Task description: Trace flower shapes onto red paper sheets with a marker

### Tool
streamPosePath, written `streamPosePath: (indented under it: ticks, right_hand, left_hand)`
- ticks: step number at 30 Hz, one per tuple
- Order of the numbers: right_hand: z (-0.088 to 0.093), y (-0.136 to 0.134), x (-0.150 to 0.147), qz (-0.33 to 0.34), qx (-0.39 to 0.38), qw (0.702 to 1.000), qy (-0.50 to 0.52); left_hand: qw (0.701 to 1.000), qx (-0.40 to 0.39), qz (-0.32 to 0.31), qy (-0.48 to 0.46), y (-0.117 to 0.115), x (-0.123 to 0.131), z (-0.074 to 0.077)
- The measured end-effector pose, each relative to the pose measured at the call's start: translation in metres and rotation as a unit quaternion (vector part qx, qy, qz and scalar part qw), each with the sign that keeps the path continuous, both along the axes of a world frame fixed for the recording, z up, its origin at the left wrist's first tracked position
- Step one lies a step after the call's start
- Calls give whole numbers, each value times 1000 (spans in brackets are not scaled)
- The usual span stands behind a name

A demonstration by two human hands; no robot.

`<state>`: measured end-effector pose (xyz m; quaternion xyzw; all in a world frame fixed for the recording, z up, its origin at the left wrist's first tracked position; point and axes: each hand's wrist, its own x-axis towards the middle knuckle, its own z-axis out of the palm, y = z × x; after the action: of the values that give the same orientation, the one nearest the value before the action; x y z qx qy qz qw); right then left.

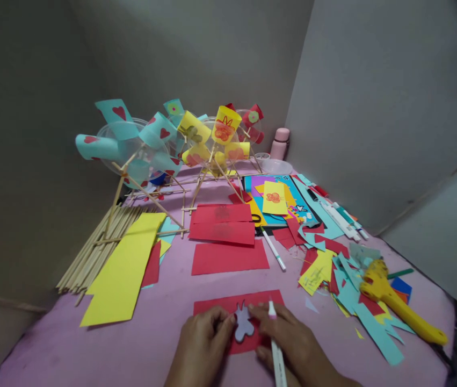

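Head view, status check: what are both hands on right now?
Left hand pins grey cutout on red paper. Right hand grips white pen, tip beside the cutout. Nothing between the hands.

A grey butterfly-shaped cutout (244,323) lies flat on a red paper sheet (228,303); white pen (276,349) beside it.

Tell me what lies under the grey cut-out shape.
The grey cut-out shape lies on a red paper sheet, pinned by the left hand. What lies beneath the red sheet is hidden.
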<state>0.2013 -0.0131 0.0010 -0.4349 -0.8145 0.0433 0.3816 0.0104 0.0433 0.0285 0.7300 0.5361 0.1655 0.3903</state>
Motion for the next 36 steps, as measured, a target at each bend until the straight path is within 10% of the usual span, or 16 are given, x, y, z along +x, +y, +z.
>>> streamPosePath:
  ticks: [8, 13, 36]
  right_hand:
    - [-21, 3, -10, -27, 45, 990, -128]
    - [-22, 1, -11, -53, 82, 985, -146]
    - [-11, 1, 7, 12, -52, 971, -233]
  left_hand:
    - [984, 172, -13, 48, -2, -10, -16]
    - [815, 529, -193, 140, -11, -19, -31]
    - [785, 535, -246, 193, -14, -16, -43]
